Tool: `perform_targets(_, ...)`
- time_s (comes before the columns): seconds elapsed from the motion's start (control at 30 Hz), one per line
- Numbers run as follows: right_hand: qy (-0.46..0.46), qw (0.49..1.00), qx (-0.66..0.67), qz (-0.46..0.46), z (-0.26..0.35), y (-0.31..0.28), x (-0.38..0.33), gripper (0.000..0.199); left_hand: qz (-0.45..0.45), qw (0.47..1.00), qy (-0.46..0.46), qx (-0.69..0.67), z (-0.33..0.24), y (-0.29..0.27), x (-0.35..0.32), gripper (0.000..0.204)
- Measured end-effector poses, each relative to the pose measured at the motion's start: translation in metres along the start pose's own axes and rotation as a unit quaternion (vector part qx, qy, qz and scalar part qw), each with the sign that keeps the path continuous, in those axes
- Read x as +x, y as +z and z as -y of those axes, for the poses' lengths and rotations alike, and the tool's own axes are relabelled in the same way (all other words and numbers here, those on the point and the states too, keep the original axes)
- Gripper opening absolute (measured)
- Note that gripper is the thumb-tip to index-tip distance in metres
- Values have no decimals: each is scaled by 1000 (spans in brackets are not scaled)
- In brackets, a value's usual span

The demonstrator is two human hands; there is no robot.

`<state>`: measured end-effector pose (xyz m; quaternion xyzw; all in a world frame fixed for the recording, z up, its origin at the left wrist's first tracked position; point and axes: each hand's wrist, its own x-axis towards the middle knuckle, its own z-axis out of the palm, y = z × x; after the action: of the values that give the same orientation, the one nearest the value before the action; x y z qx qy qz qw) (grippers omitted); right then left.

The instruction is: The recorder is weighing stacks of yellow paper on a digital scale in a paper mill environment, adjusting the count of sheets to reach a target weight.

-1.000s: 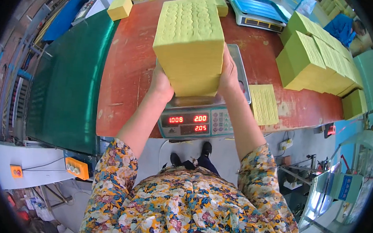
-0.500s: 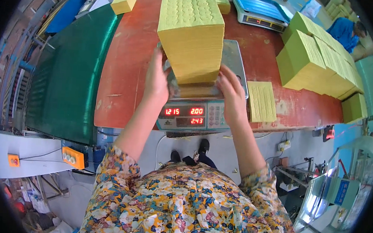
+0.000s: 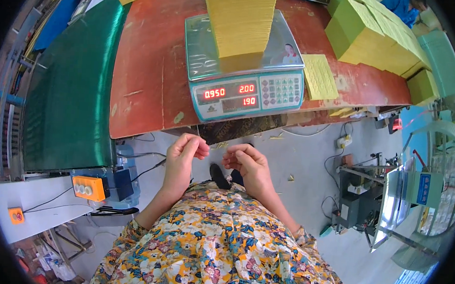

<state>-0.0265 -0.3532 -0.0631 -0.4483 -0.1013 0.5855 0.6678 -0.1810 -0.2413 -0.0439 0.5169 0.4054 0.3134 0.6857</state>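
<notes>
A tall stack of yellow paper sheets (image 3: 241, 23) stands upright on the metal pan of a digital scale (image 3: 244, 75) with a lit red display and a keypad; its top is cut off by the upper edge of the view. Neither hand touches it. My left hand (image 3: 184, 157) hovers in front of the table edge, below the scale, its fingers curled in against the thumb with nothing showing in them. Close to its right, my right hand (image 3: 249, 168) is held the same way, loosely curled and empty.
One loose yellow sheet (image 3: 320, 77) lies right of the scale. Several yellow stacks (image 3: 356, 35) stand farther right on the red table (image 3: 148, 80). A green conveyor belt (image 3: 68, 101) runs along the left, near an orange switch box (image 3: 88, 188). Metal machinery (image 3: 360, 192) stands at lower right.
Both hands have let go of the yellow stack and drawn back toward my body, fingers curling in. The stack now rests on the scale, whose readings have dropped. The view has tipped downward.
</notes>
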Motion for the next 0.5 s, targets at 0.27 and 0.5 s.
perform_targets(0.27, -2, 998, -49, 45, -8, 18, -2, 20, 5, 999, 43, -18, -9, -18, -9, 21)
perform_targets(0.5, 34, 996, -61, 64, -11, 28, 2, 20, -4, 999, 36, -22, -7, -20, -6, 21)
